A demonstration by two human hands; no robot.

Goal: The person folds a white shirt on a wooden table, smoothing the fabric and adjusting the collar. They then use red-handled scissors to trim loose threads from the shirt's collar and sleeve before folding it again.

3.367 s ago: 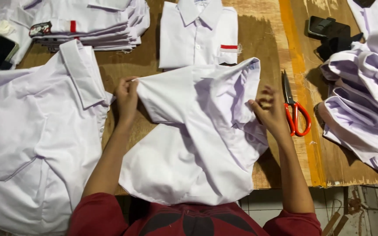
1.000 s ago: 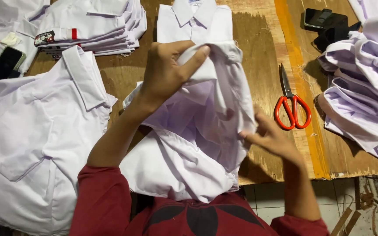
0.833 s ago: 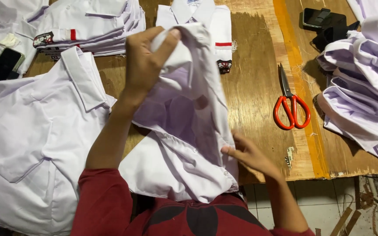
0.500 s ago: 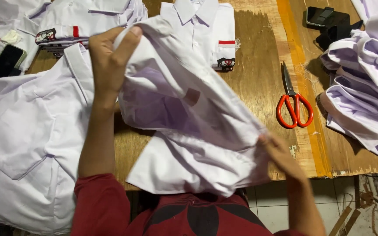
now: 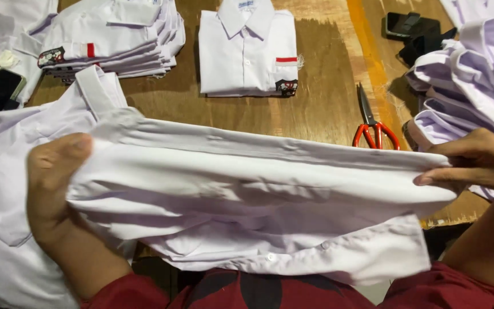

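Observation:
A white shirt [image 5: 258, 194] is stretched wide and level in front of my chest, above the wooden table [image 5: 327, 109]. My left hand [image 5: 52, 183] grips its left end, thumb on top of the cloth. My right hand [image 5: 478, 163] pinches the right end between thumb and fingers. Small buttons show along the shirt's lower hem. Behind it, a neatly folded white shirt [image 5: 247, 48] with a red stripe and a dark badge on its sleeve lies on the table.
A stack of folded white shirts [image 5: 115, 40] sits at the back left. An open white shirt [image 5: 12, 171] lies flat at the left. Red-handled scissors [image 5: 373, 123] rest right of centre. A heap of white shirts [image 5: 475, 74] fills the right. Dark phones [image 5: 410, 26] lie behind.
The shirt was bunched and raised by my left hand. Both hands have since drawn apart, pulling it out into a wide horizontal band; my left hand came down and left, my right hand went right.

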